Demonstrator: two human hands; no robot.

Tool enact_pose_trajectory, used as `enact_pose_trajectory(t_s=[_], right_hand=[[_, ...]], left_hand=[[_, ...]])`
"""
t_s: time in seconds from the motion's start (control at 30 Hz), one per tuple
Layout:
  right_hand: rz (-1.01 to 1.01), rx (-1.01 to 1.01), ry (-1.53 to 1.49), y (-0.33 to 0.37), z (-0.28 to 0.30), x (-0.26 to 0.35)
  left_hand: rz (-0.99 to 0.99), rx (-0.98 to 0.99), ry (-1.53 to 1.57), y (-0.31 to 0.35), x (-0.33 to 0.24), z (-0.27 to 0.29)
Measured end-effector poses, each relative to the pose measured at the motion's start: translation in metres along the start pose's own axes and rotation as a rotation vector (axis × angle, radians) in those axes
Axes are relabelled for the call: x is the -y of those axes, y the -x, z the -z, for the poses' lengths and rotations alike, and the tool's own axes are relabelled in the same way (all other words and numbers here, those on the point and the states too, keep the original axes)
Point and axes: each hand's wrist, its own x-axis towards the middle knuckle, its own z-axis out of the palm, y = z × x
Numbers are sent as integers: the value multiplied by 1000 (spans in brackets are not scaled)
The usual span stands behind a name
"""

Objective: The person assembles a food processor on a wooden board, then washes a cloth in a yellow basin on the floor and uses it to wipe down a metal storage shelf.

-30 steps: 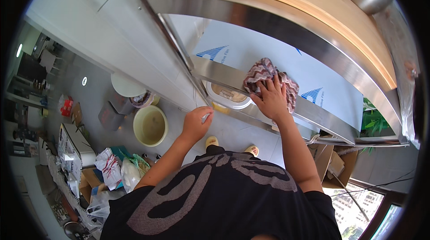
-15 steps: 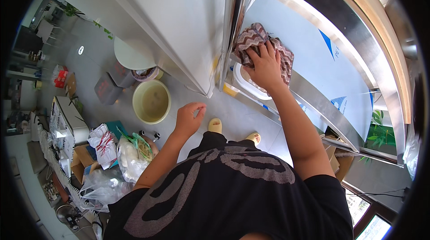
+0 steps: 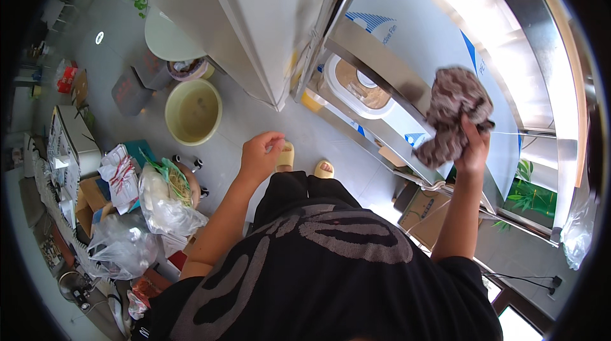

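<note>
A brown, zigzag-patterned cloth [image 3: 459,102] is bunched in my right hand [image 3: 472,147], its lower end hanging loose and slightly blurred. It is over the front edge of a metal shelf [image 3: 423,42] covered in pale blue film. My fingers are partly hidden behind the cloth. In front of my body, over the floor, my left hand [image 3: 259,157] is held with curled fingers and nothing visible in it. Beneath the shelf's front edge sits a white-rimmed container [image 3: 359,86] with brown contents.
A tall white panel [image 3: 254,22] stands left of the shelf. On the floor are a pale yellow bucket [image 3: 193,113] holding cloudy water, grey boxes [image 3: 132,91], plastic bags [image 3: 124,248] and a cardboard box [image 3: 425,210]. A round white stool [image 3: 168,35] stands behind the bucket.
My right hand has moved right and nearer along the shelf, and the cloth, spread under it before, is now bunched in its grip. My left hand's fingers have drawn closer together.
</note>
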Motion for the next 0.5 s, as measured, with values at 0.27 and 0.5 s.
enact_pose_trajectory(t_s=[0.27,0.5], right_hand=[[-528,-152,-172,59,40,-105],[483,89,1135,-10,15,-160]], left_hand=[[350,129,630,-15,29,-100],[530,137,1027,-72,17,-137]])
